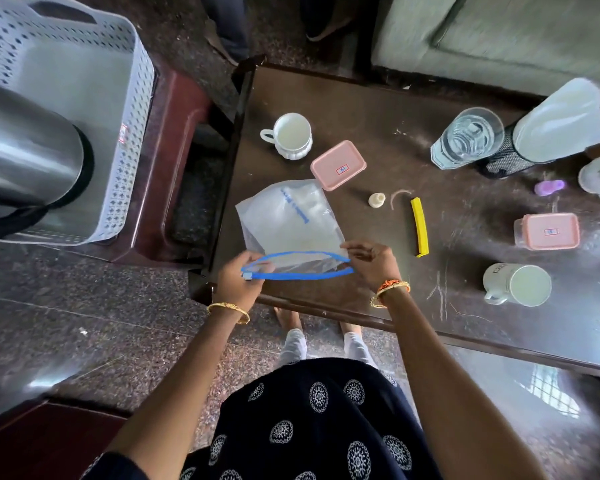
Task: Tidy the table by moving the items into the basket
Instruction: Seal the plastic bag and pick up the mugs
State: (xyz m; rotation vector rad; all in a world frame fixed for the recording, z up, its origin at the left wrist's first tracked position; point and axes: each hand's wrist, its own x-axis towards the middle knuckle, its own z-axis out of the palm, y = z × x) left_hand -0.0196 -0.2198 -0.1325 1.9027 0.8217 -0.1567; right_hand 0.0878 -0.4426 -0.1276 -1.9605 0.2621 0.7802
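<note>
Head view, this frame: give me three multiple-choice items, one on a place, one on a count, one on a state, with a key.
1. Where is the steel electric kettle?
A. In the white perforated plastic basket
B. On the dark wooden table
C. On the floor

2. How many pink-lidded plastic containers are on the table?
A. One
B. Two
C. Three

3. What is the state of the clear zip bag with the blue seal?
A. Sealed flat
B. Mouth held open
C. Folded in the basket

Key:
1 A, the kettle sits inside the basket's walls.
2 B, one lies near the white ribbed cup, another at the right.
3 B, the left hand and right hand pinch opposite ends of the seal, which bows into an open loop.
</note>
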